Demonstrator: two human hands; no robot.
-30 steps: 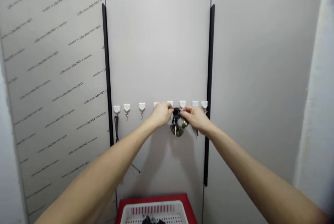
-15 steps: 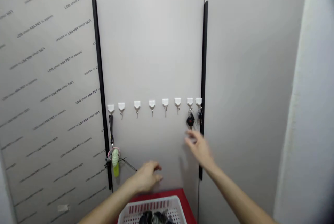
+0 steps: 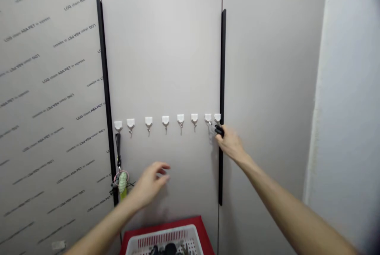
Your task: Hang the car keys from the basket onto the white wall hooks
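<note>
My right hand (image 3: 231, 143) is raised at the right end of a row of white hooks (image 3: 181, 118), its fingers closed on a bunch of keys. The black fob of the keys (image 3: 219, 130) sticks out beyond my fingertips, and part of the bunch is blurred or hidden. Above it, the second hook from the right (image 3: 208, 118) is bare. Whatever hangs from the rightmost hook (image 3: 217, 118) cannot be told apart behind the keys and my hand. Lower down, my left hand (image 3: 151, 181) hovers in front of the panel, fingers apart and holding nothing.
From the leftmost hook (image 3: 118, 125) hangs a black strap (image 3: 118, 148) with a pale green charm (image 3: 122, 181) and a pink ring. Below, a white basket (image 3: 191, 233) with keys and dark items stands on a red surface (image 3: 204, 235). Black handles (image 3: 223, 69) flank the panel.
My right hand has risen to the hooks and closed on keys, and the keys with the hexagonal fob have left the second hook from the right. My left hand has moved up and left.
</note>
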